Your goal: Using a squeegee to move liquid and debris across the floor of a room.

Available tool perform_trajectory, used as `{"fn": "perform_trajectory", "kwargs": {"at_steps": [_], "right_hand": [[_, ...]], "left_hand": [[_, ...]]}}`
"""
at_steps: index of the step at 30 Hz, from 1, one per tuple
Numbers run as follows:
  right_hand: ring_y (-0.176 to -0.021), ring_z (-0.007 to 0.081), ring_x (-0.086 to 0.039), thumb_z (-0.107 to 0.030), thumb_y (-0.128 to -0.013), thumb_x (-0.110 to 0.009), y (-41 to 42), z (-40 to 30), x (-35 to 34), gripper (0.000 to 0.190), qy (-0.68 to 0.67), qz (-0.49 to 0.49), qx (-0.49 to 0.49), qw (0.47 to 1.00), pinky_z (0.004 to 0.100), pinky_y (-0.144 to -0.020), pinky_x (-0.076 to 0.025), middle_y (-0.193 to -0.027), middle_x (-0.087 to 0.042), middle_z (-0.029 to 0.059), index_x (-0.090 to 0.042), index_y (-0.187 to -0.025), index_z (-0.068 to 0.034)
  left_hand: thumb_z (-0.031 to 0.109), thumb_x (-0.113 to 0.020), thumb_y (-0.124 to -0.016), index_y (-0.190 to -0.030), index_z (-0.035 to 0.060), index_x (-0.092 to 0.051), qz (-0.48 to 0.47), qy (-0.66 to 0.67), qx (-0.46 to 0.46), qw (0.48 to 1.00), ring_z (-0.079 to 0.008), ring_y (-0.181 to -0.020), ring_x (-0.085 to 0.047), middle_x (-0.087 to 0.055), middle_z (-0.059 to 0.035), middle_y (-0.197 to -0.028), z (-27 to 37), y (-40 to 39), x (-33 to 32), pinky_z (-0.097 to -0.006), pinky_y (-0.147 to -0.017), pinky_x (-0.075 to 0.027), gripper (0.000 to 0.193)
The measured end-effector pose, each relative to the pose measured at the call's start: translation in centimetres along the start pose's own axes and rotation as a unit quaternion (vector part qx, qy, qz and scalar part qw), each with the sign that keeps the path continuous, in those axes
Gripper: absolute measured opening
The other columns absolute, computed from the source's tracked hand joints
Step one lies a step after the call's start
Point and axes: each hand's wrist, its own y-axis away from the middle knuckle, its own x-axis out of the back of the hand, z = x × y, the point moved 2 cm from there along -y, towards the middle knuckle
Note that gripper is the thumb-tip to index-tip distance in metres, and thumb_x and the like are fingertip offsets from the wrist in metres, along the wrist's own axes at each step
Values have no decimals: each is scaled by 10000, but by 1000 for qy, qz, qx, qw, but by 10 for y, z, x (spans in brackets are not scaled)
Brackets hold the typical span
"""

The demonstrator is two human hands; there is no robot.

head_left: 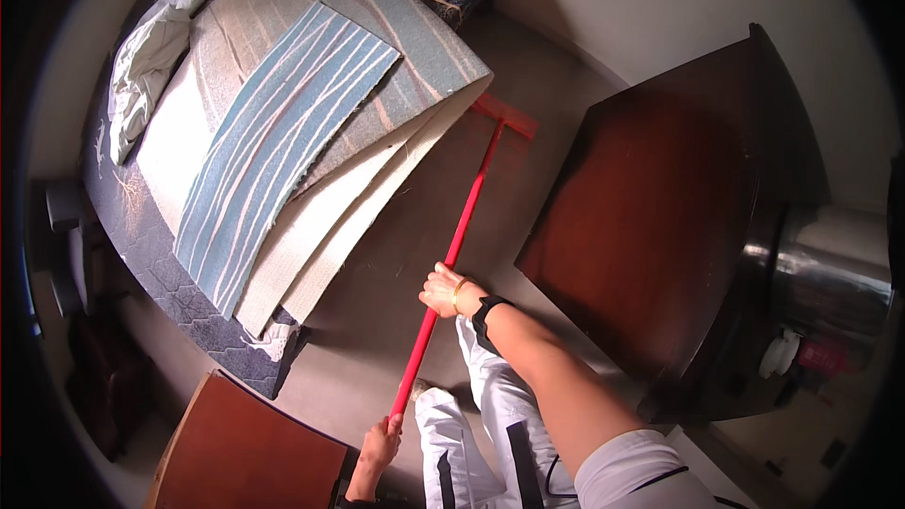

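Observation:
Both of my hands grip the red pole of a long-handled broom-like floor tool [463, 226]. My right hand [443, 290], with a gold bracelet and black watch at the wrist, wraps the pole about midway. Lower down, my left hand [382, 442] closes around its near end. From there the pole slants up and away to a wide red head [520, 124] on the grey floor [403, 247]. Motion blur hides whether that head has bristles. Its left end lies close to the overhanging corner of a patterned carpet [452, 60].
The carpet drapes over a dark-blue covered bed [166, 293], with a blue striped carpet piece [283, 155] and a crumpled white cloth [152, 71] on top. A dark reddish-brown wooden cabinet [650, 226] stands right; a brown wooden panel [247, 452] is lower left. A wall [679, 0] rises behind.

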Motion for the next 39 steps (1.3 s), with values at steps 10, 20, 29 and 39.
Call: {"fn": "perform_trajectory", "kwargs": {"at_steps": [10,20,29,39], "right_hand": [[-981,208,-448,-181,-763,-460,-5,125,28,204,53,-27,-132,990,479,-969,-170,-946,-549,39,-582,-921,-135],[-746,155,-534,-212,-698,-521,11,-236,-24,125,-78,-67,130,986,371,-749,-321,-675,-589,-16,-629,-676,-153],[-976,194,-416,-193,-766,-457,-49,80,3,180,85,25,-88,992,453,-934,-226,-931,-505,28,-603,-862,-148],[-957,226,-458,-180,-766,-454,-79,59,-31,186,84,-3,-46,995,472,-960,-197,-896,-546,38,-592,-879,-129]], "left_hand": [[513,-525,-723,-743,-15,-521,65,-159,-91,981,-302,-583,-559,-525,-170,-570,99,-83,-32,-365,-539,-413,529],[304,-605,-735,-619,48,-529,77,-26,252,964,-100,-471,-406,-435,4,-502,-163,179,-16,-255,-398,-322,291],[254,-604,-738,-619,54,-461,10,5,77,997,-73,-359,-395,-409,11,-446,71,-74,-22,-234,-334,-313,273],[254,-620,-731,-625,67,-480,6,93,106,990,-73,-363,-387,-415,17,-455,14,-111,-38,-231,-342,-310,257]]}}
